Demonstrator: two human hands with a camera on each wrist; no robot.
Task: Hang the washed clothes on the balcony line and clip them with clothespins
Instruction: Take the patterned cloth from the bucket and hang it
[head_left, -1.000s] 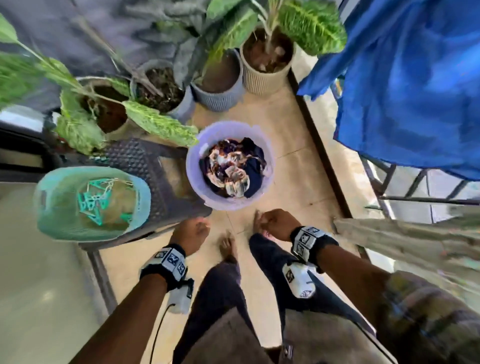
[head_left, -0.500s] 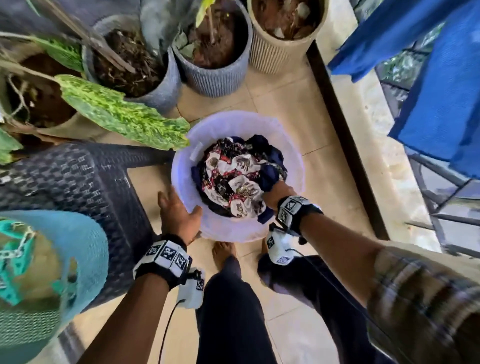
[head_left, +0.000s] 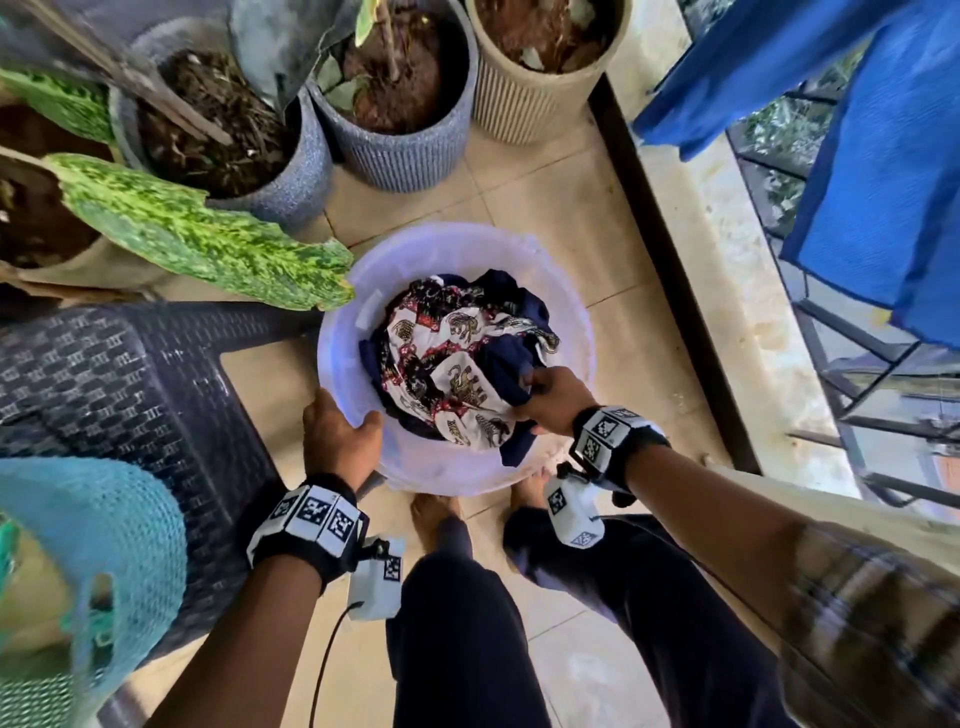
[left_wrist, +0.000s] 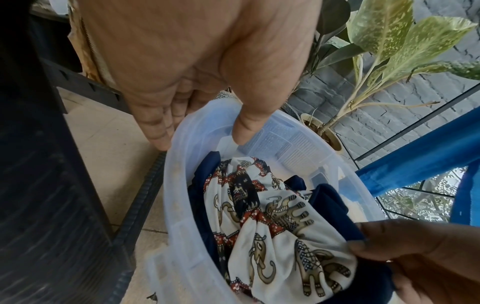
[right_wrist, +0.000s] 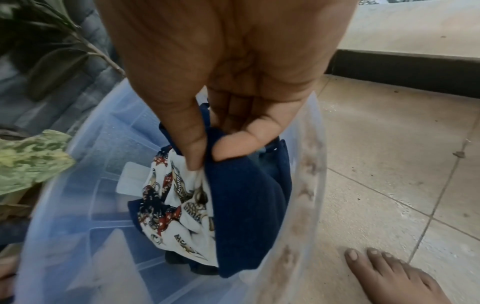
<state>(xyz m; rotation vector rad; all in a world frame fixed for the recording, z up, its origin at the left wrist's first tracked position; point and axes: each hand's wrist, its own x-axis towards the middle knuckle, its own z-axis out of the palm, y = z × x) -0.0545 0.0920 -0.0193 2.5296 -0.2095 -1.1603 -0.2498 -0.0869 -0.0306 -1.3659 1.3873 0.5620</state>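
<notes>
The washed clothes sit in a heap inside the tub on the balcony floor: an elephant-print cloth tangled with a navy garment. The right hand reaches in at the tub's near side, thumb and fingers pinched on a fold of the navy garment — and the wrist view shows a bit of the print cloth caught in the same pinch. The left hand grips the tub's near-left rim, thumb inside, fingers outside, steadying it. The main risk, as I judge it, is the tangle: lifting now may drag both pieces up together, and the loose one could slide off over the rim onto the floor. A hard tug could also tip the light tub if the left hand eases off. Left of the tub, a teal basket of clothespins rests on a dark chair; a blue cloth already hangs to the tub's far right.
</notes>
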